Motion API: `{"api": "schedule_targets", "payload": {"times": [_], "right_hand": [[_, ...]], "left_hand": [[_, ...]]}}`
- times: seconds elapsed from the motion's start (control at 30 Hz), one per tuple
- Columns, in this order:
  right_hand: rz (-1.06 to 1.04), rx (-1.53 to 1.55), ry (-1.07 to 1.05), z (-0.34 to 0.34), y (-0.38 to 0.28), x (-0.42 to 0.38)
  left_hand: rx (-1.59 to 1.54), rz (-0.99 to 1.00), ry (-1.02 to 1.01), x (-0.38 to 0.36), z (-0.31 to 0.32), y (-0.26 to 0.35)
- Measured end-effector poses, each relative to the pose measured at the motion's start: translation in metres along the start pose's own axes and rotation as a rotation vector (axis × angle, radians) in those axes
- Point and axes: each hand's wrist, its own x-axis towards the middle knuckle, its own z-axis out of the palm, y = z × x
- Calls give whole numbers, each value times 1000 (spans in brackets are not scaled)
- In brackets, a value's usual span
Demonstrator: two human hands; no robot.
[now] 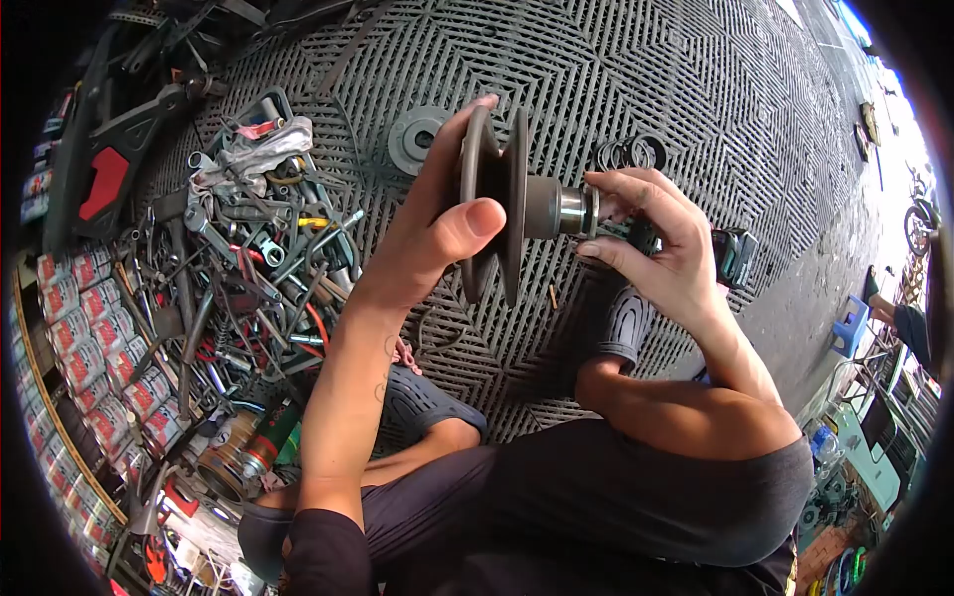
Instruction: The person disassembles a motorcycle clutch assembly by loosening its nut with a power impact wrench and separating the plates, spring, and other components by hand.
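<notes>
In front of me, a V-belt pulley (516, 199) with two dark discs is held on edge, its hub pointing right. My left hand (429, 233) is wrapped round the left disc, thumb over the groove side and fingers behind. Out of the hub (542, 207) comes a shiny metal sleeve (572, 212). At the sleeve's end sits a metal ring (594, 213), pinched between the thumb and fingers of my right hand (671, 233). Behind the pulley, a grey round plate with a central hole (405, 139) lies on the floor mat.
A heap of sockets and wrenches (278, 238) spreads at the left, with a rag (253, 159) on top. Dark rings (631, 154) lie beyond my right hand, and a battery-like dark block (733, 258) is to its right. Black grid matting (556, 60) covers the floor.
</notes>
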Motion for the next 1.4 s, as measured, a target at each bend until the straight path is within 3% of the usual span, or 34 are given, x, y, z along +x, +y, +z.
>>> {"api": "schedule_targets", "payload": {"times": [0.27,0.37,0.67,0.93,1.07,1.17,1.4], "right_hand": [[22,-67,-26,1,3,-5],[-53,-90,39,4,5,-7],[-232,-349,-36,-7,7,-3],[-23,-340,-215,-11,10,-3],[92,-320,-459,-13,26,-2],[73,-75,-167,-7,18,-3],[133,-166,-277,-14,12,-2]], "left_hand": [[3,-77,-4,-1,8,4],[-7,-107,15,-1,8,3],[-201,-279,50,-3,8,-5],[-192,-309,32,-3,7,-11],[-191,-289,35,-2,10,-14],[-151,-262,40,-3,11,-13],[-234,-337,-10,-2,10,-10]]}}
